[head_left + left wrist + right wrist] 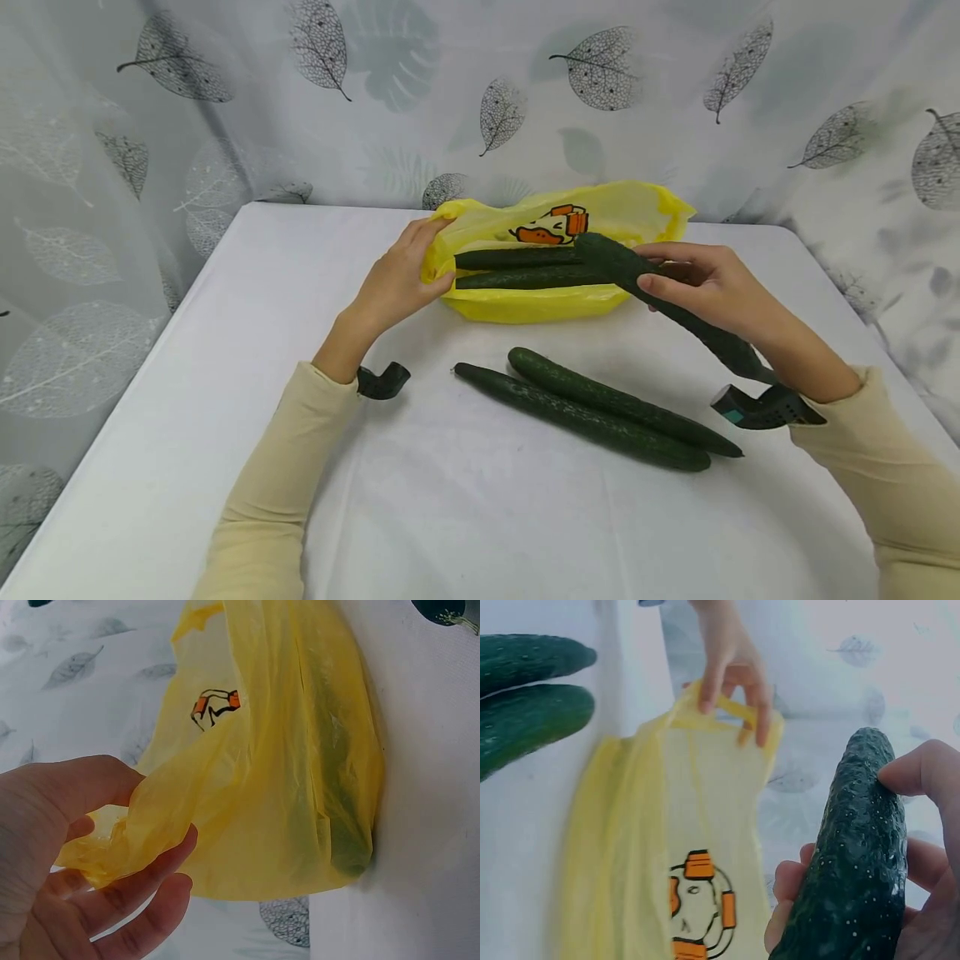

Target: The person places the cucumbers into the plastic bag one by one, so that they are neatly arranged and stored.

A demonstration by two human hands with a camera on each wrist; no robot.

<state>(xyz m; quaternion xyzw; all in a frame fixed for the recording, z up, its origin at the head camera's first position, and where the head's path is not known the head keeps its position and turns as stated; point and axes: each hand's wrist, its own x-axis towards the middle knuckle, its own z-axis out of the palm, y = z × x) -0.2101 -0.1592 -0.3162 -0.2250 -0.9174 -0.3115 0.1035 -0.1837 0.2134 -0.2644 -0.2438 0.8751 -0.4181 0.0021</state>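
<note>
Gripping a bag [525,307] with left hand [397,271], cucumber [621,268] with right hand [701,287], we apparently had two inside [517,278], two outside [581,422] remaining.

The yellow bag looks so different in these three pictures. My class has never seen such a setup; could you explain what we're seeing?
There is no robot, only a person's bare left hand and right hand. The wide picture comes from a camera on the head, looking forward and down. The other two come from cameras worn on the wrists, probably the dark devices there, so each shows the yellow bag from its own side.

On the white table, two cucumbers lie side by side in front of the bag. Two more cucumbers show inside its open mouth. The left hand holds the bag's left end; the right hand grips a fifth cucumber.
</note>
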